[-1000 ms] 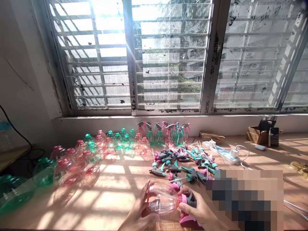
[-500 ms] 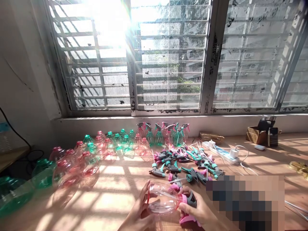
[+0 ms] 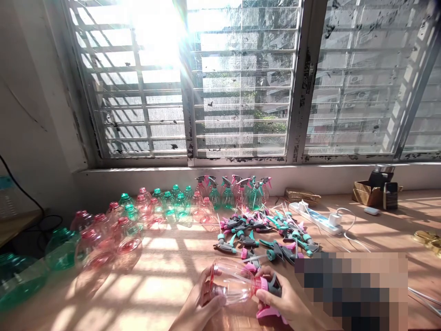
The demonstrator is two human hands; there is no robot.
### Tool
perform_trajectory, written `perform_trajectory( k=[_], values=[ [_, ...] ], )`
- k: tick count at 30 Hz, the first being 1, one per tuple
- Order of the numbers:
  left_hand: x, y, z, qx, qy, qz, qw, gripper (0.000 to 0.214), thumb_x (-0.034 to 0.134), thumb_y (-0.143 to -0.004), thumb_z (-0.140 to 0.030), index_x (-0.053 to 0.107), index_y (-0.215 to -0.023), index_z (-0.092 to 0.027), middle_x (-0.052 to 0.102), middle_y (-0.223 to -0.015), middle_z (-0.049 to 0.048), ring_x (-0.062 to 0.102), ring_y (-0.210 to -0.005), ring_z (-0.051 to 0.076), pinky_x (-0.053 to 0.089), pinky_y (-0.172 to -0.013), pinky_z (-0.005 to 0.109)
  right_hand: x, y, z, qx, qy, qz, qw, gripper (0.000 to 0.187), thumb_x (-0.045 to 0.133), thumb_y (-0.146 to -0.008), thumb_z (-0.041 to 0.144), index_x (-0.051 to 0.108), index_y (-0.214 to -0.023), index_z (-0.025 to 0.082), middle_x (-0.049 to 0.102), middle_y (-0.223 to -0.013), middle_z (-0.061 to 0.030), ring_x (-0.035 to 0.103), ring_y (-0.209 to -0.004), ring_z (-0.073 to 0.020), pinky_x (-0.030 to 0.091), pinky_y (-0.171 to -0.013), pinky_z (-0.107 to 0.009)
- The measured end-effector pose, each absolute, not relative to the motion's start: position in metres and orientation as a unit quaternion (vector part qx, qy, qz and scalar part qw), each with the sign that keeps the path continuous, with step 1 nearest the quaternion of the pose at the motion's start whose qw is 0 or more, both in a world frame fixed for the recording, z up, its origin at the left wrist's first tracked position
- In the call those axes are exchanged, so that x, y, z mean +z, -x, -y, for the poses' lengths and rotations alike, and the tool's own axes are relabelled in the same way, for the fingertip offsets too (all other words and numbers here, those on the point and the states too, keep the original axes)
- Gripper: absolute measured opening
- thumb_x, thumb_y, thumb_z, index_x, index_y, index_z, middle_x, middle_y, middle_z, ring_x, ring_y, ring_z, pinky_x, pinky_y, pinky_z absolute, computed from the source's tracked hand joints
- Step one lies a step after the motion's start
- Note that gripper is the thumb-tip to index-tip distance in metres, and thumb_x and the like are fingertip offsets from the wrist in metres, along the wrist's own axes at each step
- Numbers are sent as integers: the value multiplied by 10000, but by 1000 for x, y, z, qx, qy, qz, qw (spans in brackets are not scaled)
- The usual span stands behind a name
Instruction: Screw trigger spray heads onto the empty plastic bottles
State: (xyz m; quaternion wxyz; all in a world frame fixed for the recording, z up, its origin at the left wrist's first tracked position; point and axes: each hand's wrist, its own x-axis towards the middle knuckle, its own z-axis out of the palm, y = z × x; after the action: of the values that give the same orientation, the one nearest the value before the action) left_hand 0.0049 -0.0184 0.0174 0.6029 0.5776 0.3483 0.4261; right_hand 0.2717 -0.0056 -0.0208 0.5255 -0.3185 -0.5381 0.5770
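A clear pink spray bottle (image 3: 232, 280) lies sideways between my hands above the table's near edge. My left hand (image 3: 208, 296) is closed around its base, thumb across the lower side. At the other end, my right hand (image 3: 275, 294) grips the pink collar of the grey and pink spray head (image 3: 267, 286), which sits on the bottle's neck. The pink trigger (image 3: 270, 315) hangs below my right fingers. Just beyond the bottle lies a heap of loose spray heads (image 3: 262, 227) in grey, pink and teal, with thin tubes.
Pink and green bottles without heads (image 3: 124, 234) stand along the left and back. Several bottles with spray heads (image 3: 228, 195) stand by the wall. A power strip (image 3: 319, 218), a cardboard box (image 3: 365, 193) and golden objects (image 3: 427, 241) are on the right. A blurred patch covers the lower right.
My left hand has shifted its grip at the bottle's base, its thumb now lying over the lower side. The bottle has turned slightly. My right hand keeps its hold on the collar.
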Motion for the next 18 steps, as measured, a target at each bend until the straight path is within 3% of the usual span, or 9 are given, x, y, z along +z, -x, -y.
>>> perform_trajectory(
  k=[5,9,13,18],
  values=[
    [22,-5,21,413,-582,-348,608,797,739,-846,-565,388,-1511,-303,587,-1280,110,599,-1101,281,462,-1005,429,-18,-272,6,577,318,535,528,546,872,-726,544,587,-1034,196,695,-715,16,726,-570,-182,565,-542,-270],
    [13,-2,21,415,-568,-336,626,1026,828,-799,-467,189,-1594,-357,598,-1239,93,591,-1138,276,433,-1031,407,-13,-273,7,594,320,524,520,520,865,-740,544,586,-1005,194,694,-678,15,726,-559,-189,584,-559,-287],
    [4,-1,18,417,-583,-315,622,1156,839,-794,-443,17,-1606,-392,600,-1192,80,615,-1061,259,465,-920,368,-12,-274,7,603,318,520,514,522,870,-737,537,580,-999,192,697,-674,11,730,-561,-188,586,-563,-283],
    [11,-2,22,418,-585,-319,618,1119,806,-811,-503,30,-1609,-388,585,-1254,94,602,-1099,269,450,-974,386,-17,-273,6,596,300,533,520,524,867,-743,525,569,-1014,189,693,-688,19,716,-554,-164,580,-559,-271]
  ],
)
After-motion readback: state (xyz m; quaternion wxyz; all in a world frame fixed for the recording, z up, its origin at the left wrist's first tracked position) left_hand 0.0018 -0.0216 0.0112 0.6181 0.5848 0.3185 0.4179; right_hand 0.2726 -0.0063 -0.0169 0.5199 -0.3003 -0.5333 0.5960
